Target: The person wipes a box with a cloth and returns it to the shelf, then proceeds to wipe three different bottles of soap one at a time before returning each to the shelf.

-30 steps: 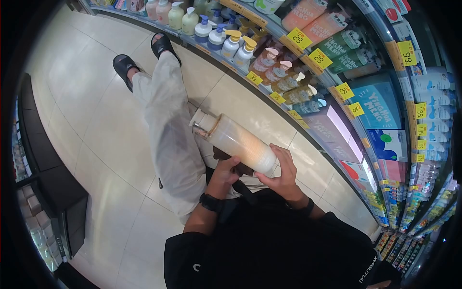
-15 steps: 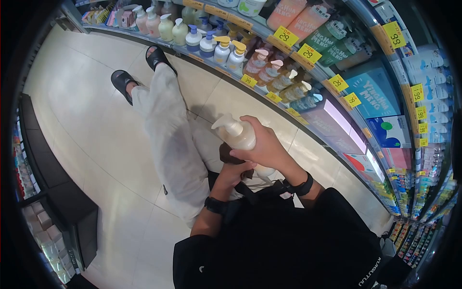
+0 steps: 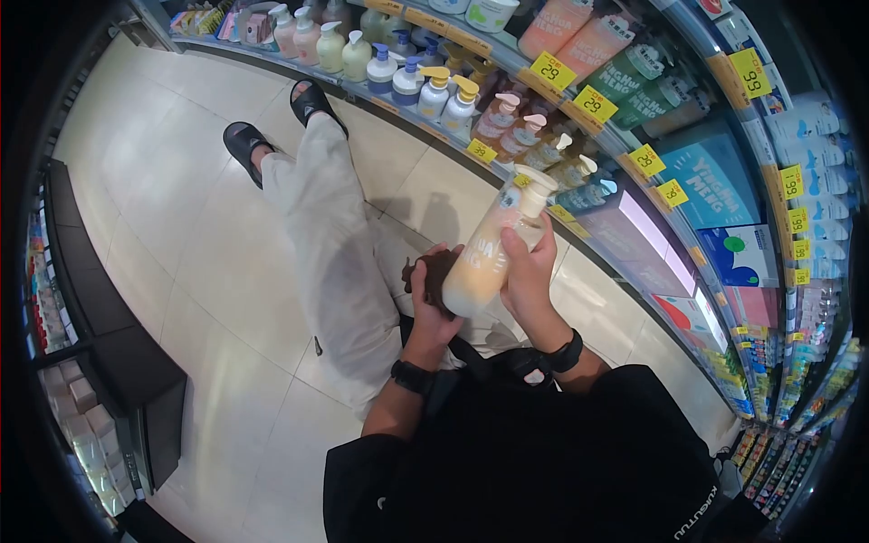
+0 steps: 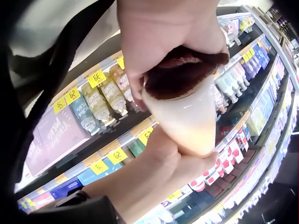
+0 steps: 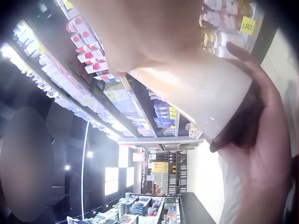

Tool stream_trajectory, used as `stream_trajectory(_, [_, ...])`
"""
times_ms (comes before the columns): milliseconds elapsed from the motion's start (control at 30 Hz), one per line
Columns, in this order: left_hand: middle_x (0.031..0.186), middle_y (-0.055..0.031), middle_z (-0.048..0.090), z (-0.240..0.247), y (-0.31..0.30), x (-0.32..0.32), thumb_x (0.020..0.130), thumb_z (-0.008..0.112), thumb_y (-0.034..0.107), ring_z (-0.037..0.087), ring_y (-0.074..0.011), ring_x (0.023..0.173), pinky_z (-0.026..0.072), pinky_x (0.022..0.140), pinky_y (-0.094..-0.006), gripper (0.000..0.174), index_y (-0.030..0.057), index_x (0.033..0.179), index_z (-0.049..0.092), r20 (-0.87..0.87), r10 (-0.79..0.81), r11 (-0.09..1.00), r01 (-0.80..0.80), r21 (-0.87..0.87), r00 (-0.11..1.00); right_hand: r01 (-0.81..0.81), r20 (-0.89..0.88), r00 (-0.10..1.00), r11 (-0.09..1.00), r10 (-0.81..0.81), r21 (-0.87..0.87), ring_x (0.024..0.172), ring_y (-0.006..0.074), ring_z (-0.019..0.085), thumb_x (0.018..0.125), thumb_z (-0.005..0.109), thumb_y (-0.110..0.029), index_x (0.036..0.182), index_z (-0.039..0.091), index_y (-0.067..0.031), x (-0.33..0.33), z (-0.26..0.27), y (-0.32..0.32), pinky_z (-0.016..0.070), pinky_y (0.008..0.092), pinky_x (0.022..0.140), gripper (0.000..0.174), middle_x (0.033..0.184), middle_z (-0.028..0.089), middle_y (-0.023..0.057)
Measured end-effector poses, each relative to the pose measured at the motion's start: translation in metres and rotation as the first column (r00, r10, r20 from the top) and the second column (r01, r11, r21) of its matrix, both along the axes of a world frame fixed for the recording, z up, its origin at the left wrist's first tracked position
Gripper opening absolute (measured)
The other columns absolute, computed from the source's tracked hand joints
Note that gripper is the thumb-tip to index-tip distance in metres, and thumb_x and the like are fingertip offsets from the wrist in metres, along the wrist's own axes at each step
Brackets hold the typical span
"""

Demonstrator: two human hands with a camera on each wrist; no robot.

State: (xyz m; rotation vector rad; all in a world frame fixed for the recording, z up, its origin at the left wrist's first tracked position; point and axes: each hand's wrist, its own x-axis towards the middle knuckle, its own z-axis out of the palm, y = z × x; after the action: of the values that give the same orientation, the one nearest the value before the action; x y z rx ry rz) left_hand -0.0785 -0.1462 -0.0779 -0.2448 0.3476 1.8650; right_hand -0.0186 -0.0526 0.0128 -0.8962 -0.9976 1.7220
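A pump bottle with a cream pump and a peach-to-white body is tilted, pump toward the shelf. The right hand grips its upper body, thumb across the front. Against the lower end of the bottle, the left hand holds a dark brown item, fingers curled round it. In the left wrist view the brown item lies between the left hand and the bottle's base. The right wrist view shows the bottle with the left hand at its base.
Shelves of pump bottles, price tags and a blue box curve along the right. A dark display unit stands at the left. Below are the person's legs and the tiled floor.
The bottle has turned from pump at the upper left to pump at the upper right. The right hand has moved from its base to its upper body; the brown item shows more.
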Motion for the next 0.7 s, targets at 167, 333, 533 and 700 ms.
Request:
stream_trajectory(167, [0.131, -0.0099, 0.049, -0.003, -0.001, 0.002, 0.088, 0.039, 0.063, 0.048, -0.0284, 0.119, 0.0346, 0.102, -0.0502, 0.065, 0.014, 0.13, 0.046, 0.307, -0.089, 0.996, 0.075, 0.054, 0.948, 0.072, 0.027, 0.996, 0.928, -0.088, 0.365, 0.102, 0.0178, 0.054, 0.073, 0.078, -0.022, 0.128, 0.034, -0.0017, -0.013, -0.016, -0.009, 0.0444, 0.0316, 0.09, 0.074, 0.112, 0.052, 0.0084])
stream_trajectory(333, [0.135, -0.0094, 0.046, 0.012, -0.006, -0.007, 0.083, 0.04, 0.072, 0.047, -0.031, 0.12, 0.0373, 0.099, -0.0532, 0.076, 0.0149, 0.132, 0.044, 0.289, -0.03, 0.998, 0.014, 0.058, 0.957, -0.125, 0.095, 0.991, 0.888, 0.093, 0.442, 0.113, 0.0338, 0.053, 0.068, 0.081, -0.041, 0.132, 0.028, 0.0018, -0.014, -0.002, -0.017, 0.0453, 0.0451, 0.096, 0.094, 0.121, 0.05, 0.0201])
stream_trajectory(533, [0.126, -0.0086, 0.051, -0.005, -0.012, -0.008, 0.083, 0.063, 0.049, 0.052, -0.0294, 0.114, 0.0508, 0.085, -0.0484, 0.065, 0.0151, 0.132, 0.037, 0.088, 0.044, 0.953, -0.068, 0.297, 0.995, -0.357, -0.068, 0.926, 0.92, 0.371, 0.161, 0.119, 0.04, 0.05, 0.066, 0.08, -0.049, 0.133, 0.034, 0.0028, 0.011, 0.012, 0.028, 0.0422, 0.0505, 0.099, 0.096, 0.131, 0.046, 0.0223])
stream_trajectory(700, [0.121, -0.0074, 0.052, -0.002, -0.011, -0.007, 0.081, 0.069, 0.039, 0.055, -0.025, 0.111, 0.0532, 0.084, -0.0435, 0.065, 0.015, 0.132, 0.036, -0.037, 0.035, 0.973, -0.025, 0.231, 0.999, -0.46, -0.119, 0.877, 0.885, 0.466, 0.075, 0.115, 0.0349, 0.054, 0.066, 0.081, -0.039, 0.125, 0.044, 0.0083, 0.037, 0.019, 0.062, 0.0438, 0.0461, 0.098, 0.085, 0.131, 0.049, 0.019])
